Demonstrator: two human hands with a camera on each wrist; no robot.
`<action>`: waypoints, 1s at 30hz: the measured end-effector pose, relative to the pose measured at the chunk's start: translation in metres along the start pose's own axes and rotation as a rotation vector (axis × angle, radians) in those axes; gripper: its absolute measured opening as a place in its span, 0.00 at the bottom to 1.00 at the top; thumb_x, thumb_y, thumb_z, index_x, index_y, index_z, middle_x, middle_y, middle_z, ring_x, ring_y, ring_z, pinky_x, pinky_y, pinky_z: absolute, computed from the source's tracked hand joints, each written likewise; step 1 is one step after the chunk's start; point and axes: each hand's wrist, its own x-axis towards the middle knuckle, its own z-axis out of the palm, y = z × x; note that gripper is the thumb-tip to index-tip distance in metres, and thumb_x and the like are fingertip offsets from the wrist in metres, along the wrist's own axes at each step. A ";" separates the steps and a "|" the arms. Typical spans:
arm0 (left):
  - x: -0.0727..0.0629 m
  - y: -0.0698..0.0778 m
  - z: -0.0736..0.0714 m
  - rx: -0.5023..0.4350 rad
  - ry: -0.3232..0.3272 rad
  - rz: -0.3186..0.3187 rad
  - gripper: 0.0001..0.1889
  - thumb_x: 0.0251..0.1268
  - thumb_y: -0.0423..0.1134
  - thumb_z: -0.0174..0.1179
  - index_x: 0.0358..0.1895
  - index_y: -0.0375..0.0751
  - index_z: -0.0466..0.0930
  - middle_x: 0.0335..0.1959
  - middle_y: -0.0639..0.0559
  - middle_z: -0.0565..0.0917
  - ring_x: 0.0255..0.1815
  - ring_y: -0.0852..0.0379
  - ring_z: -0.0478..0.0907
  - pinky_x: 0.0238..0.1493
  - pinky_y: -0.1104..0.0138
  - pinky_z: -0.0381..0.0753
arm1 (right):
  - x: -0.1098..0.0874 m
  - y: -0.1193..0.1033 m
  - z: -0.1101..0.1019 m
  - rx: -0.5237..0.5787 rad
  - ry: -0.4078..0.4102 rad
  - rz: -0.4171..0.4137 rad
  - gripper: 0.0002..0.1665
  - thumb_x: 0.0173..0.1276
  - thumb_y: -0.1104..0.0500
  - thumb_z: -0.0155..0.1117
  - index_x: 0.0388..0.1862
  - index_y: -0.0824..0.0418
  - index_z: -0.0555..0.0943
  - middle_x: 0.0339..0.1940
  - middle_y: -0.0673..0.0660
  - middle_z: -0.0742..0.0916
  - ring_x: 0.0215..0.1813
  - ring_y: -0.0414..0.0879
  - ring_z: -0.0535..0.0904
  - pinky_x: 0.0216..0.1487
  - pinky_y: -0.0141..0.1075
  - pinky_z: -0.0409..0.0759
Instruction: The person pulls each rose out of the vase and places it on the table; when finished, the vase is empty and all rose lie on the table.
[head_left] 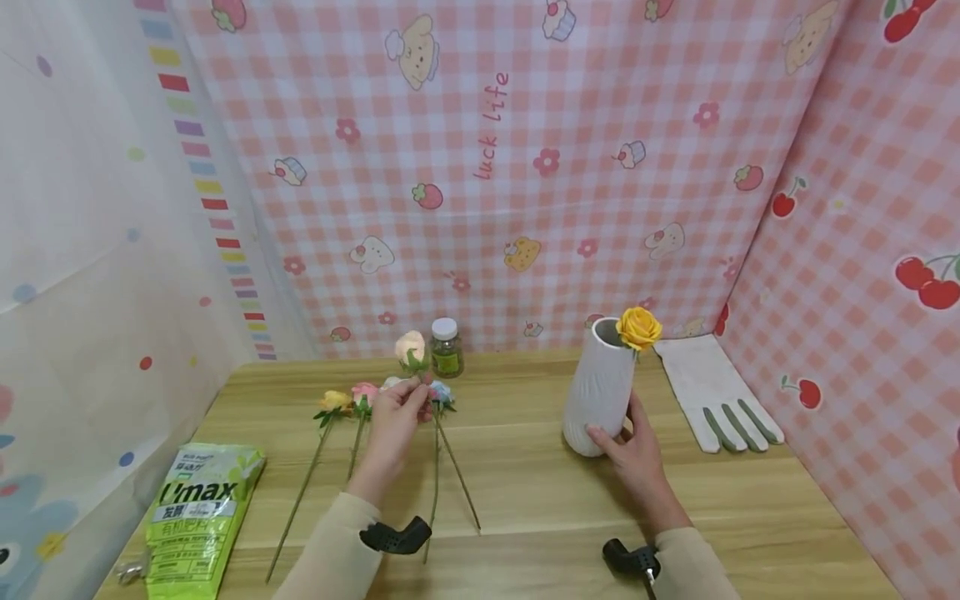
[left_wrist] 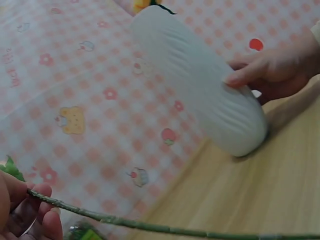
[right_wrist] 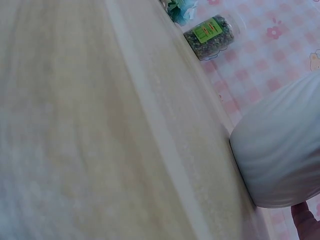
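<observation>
Between the thumb and fingers of my left hand is the stem of a pale pink artificial rose, its bloom pointing up just above the fingers. My right hand grips a white ribbed vase low on its side, thumb at the front. The vase leans slightly to the right, its base at the tabletop. A yellow rose stands in the vase's mouth, with its bloom over the rim. In the right wrist view only a fingertip shows beside the vase's lower part.
Around the left hand lie a yellow flower, a pink one and a blue one. Behind stands a white-capped jar. A green fertilizer bag lies at left, a white-and-green glove at right.
</observation>
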 end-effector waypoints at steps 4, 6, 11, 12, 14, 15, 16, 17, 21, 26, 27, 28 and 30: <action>-0.002 -0.015 0.012 0.038 -0.046 -0.002 0.14 0.73 0.32 0.51 0.53 0.25 0.77 0.39 0.39 0.83 0.31 0.57 0.75 0.29 0.73 0.76 | 0.000 -0.002 0.000 0.000 0.004 -0.006 0.53 0.63 0.56 0.70 0.78 0.57 0.48 0.69 0.62 0.65 0.67 0.59 0.65 0.64 0.54 0.65; -0.004 -0.022 0.017 0.059 -0.052 0.006 0.14 0.73 0.32 0.51 0.54 0.26 0.77 0.39 0.39 0.83 0.31 0.58 0.75 0.28 0.73 0.76 | 0.000 -0.002 0.000 -0.006 0.009 -0.012 0.53 0.63 0.56 0.70 0.78 0.58 0.49 0.69 0.62 0.65 0.67 0.58 0.65 0.64 0.54 0.65; -0.006 -0.035 0.029 0.078 -0.042 0.012 0.15 0.72 0.32 0.53 0.55 0.26 0.78 0.34 0.42 0.84 0.27 0.61 0.74 0.26 0.74 0.75 | 0.000 -0.003 0.000 -0.022 0.012 -0.012 0.53 0.63 0.56 0.70 0.78 0.57 0.48 0.70 0.62 0.65 0.67 0.57 0.64 0.63 0.53 0.66; -0.005 -0.038 0.032 0.071 -0.043 0.007 0.15 0.72 0.32 0.53 0.54 0.26 0.78 0.33 0.42 0.84 0.26 0.61 0.73 0.25 0.74 0.74 | 0.000 -0.003 0.000 -0.022 0.014 -0.011 0.53 0.63 0.56 0.70 0.78 0.57 0.49 0.70 0.62 0.65 0.67 0.58 0.65 0.63 0.53 0.66; -0.003 -0.044 0.037 0.060 -0.049 -0.004 0.14 0.72 0.32 0.52 0.54 0.26 0.78 0.33 0.41 0.83 0.25 0.63 0.72 0.24 0.74 0.73 | 0.000 -0.002 -0.001 -0.028 0.019 -0.015 0.53 0.62 0.57 0.71 0.78 0.57 0.49 0.69 0.62 0.66 0.66 0.58 0.66 0.62 0.53 0.67; -0.001 -0.047 0.040 0.062 -0.053 -0.017 0.14 0.72 0.32 0.52 0.54 0.26 0.78 0.34 0.41 0.83 0.25 0.63 0.71 0.24 0.75 0.72 | 0.000 -0.002 -0.001 -0.031 0.023 -0.019 0.52 0.62 0.57 0.71 0.77 0.57 0.50 0.69 0.62 0.66 0.66 0.57 0.66 0.62 0.53 0.67; 0.000 -0.051 0.042 0.067 -0.059 -0.030 0.14 0.73 0.32 0.51 0.54 0.26 0.78 0.34 0.41 0.83 0.25 0.63 0.71 0.24 0.75 0.72 | 0.001 -0.001 -0.001 -0.033 0.026 -0.025 0.52 0.62 0.57 0.71 0.77 0.57 0.50 0.69 0.62 0.66 0.66 0.57 0.66 0.62 0.53 0.67; 0.002 -0.055 0.045 0.075 -0.069 -0.046 0.15 0.73 0.33 0.51 0.54 0.26 0.77 0.35 0.40 0.82 0.25 0.63 0.71 0.25 0.75 0.72 | 0.001 -0.001 -0.002 -0.036 0.030 -0.031 0.52 0.62 0.58 0.71 0.77 0.58 0.51 0.69 0.62 0.67 0.66 0.56 0.66 0.63 0.53 0.67; 0.009 -0.069 0.054 0.121 -0.098 -0.107 0.15 0.74 0.34 0.49 0.53 0.25 0.77 0.35 0.43 0.82 0.27 0.61 0.71 0.26 0.73 0.72 | 0.000 -0.001 -0.001 -0.037 0.031 -0.047 0.52 0.61 0.59 0.72 0.77 0.60 0.51 0.69 0.63 0.67 0.68 0.54 0.63 0.64 0.54 0.65; 0.013 -0.081 0.060 0.152 -0.095 -0.131 0.14 0.73 0.33 0.49 0.50 0.25 0.79 0.32 0.48 0.81 0.28 0.60 0.71 0.26 0.72 0.71 | -0.001 -0.001 -0.001 -0.026 0.026 -0.041 0.53 0.61 0.59 0.72 0.77 0.60 0.51 0.70 0.63 0.66 0.68 0.55 0.62 0.64 0.55 0.65; 0.014 -0.082 0.061 0.160 -0.087 -0.128 0.14 0.73 0.33 0.49 0.49 0.25 0.80 0.31 0.48 0.81 0.27 0.60 0.70 0.26 0.72 0.70 | -0.001 -0.002 -0.001 -0.022 0.025 -0.038 0.52 0.61 0.59 0.71 0.77 0.60 0.50 0.70 0.63 0.66 0.68 0.55 0.63 0.64 0.55 0.65; 0.014 -0.083 0.062 0.166 -0.079 -0.129 0.14 0.73 0.33 0.49 0.48 0.25 0.80 0.31 0.48 0.81 0.27 0.60 0.70 0.26 0.72 0.70 | -0.001 -0.002 -0.001 -0.020 0.024 -0.034 0.52 0.61 0.59 0.71 0.77 0.60 0.50 0.70 0.63 0.66 0.68 0.55 0.63 0.64 0.54 0.65; 0.014 -0.085 0.063 0.185 -0.054 -0.135 0.13 0.72 0.32 0.50 0.45 0.25 0.81 0.31 0.48 0.81 0.25 0.60 0.68 0.25 0.72 0.68 | -0.001 -0.002 0.000 -0.015 0.023 -0.030 0.52 0.61 0.58 0.71 0.77 0.59 0.50 0.70 0.63 0.66 0.68 0.55 0.64 0.64 0.54 0.65</action>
